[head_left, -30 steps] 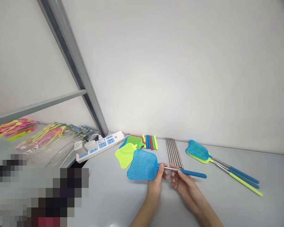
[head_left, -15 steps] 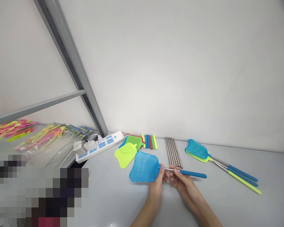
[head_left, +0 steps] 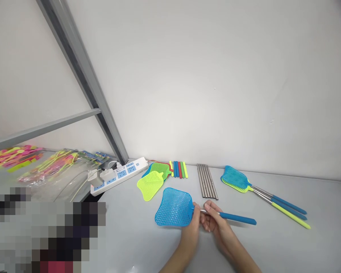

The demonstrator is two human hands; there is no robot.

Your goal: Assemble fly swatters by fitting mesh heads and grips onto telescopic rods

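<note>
A blue fly swatter (head_left: 174,207) with a metal shaft and blue handle is held above the table in both hands. My left hand (head_left: 193,222) is closed at the neck, where the mesh head meets the shaft. My right hand (head_left: 216,220) pinches the shaft just short of the handle. Behind them lie a loose yellow swatter head (head_left: 150,185) and a green one (head_left: 161,169), overlapping others. Several coloured handles (head_left: 179,170) stand in a row beside these. A row of metal tubes (head_left: 207,182) lies beyond my right hand.
Several assembled fly swatters (head_left: 235,178) lie stacked on the right. A white power strip (head_left: 119,176) with plugs sits at the left, near a grey metal post (head_left: 85,83). Bagged colourful items (head_left: 53,163) lie farther left. A white wall (head_left: 210,76) rises behind the table.
The blue fly swatter has come slightly lower and nearer, its handle end tilting down to the right. Both hands moved with it and still grip it. The view shifted a little.
</note>
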